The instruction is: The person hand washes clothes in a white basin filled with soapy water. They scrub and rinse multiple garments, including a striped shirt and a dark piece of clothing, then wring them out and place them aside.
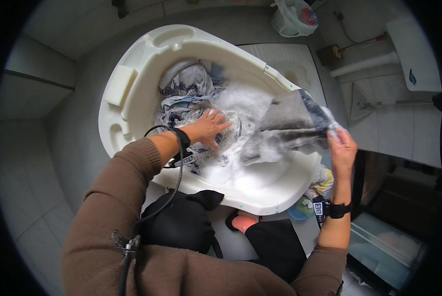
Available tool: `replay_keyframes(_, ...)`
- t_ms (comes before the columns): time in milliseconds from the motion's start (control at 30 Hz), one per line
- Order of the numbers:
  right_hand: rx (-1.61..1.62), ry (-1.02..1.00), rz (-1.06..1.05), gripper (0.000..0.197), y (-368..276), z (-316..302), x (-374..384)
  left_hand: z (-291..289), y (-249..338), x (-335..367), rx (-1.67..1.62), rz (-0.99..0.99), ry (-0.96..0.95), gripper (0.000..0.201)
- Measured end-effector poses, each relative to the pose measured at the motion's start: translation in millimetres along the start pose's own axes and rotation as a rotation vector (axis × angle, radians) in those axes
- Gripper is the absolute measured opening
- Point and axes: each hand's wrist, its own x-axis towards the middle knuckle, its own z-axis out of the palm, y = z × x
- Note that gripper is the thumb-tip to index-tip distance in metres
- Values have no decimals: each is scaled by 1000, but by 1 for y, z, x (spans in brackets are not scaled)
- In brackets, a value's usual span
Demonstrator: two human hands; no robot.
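A large cream-white plastic tub (113, 129) holds foamy suds (245, 98) and wet laundry. Along its left inside lies a heap of white and dark-patterned cloth (181, 84). My left hand (212, 128) rests over the lower part of that heap, fingers spread, gripping nothing that shows. At the tub's right rim my right hand (343, 145) pinches the edge of a grey cloth with a dark blue border (285, 118). The cloth is lifted and stretches leftward across the tub, its lower end down at the suds. Part of it is smeared by motion.
A squat toilet pan (300, 64) lies behind the tub, with a lined waste basket (295, 22) beyond. A white cistern and pipe (369, 64) are on the right wall. Near my right forearm sit a blue basin (300, 211) and a clear storage box (386, 244).
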Motion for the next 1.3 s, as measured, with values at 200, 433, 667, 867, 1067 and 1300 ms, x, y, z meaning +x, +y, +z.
replay_keyframes(200,-8,171,-12,26,-8,-9,11,30,26,16,331,-24,-246,97)
replay_keyframes(433,-56,50,144,32,41,18,-3,4,2,-11,-7,82,-256,21)
replay_keyframes(667,119,-17,132,18,13,36,-12,-102,-25,-100,-93,122,-321,41)
replay_keyframes(867,-33,44,-190,21,-23,35,11,-128,-48,-132,46,-57,-348,39)
replay_keyframes(1067,-272,-451,48,41,104,123,-14,-100,-39,-126,137,-23,-453,40)
replay_keyframes(1300,121,-247,573,87,222,187,-77,-86,-13,-45,-150,-195,-687,61)
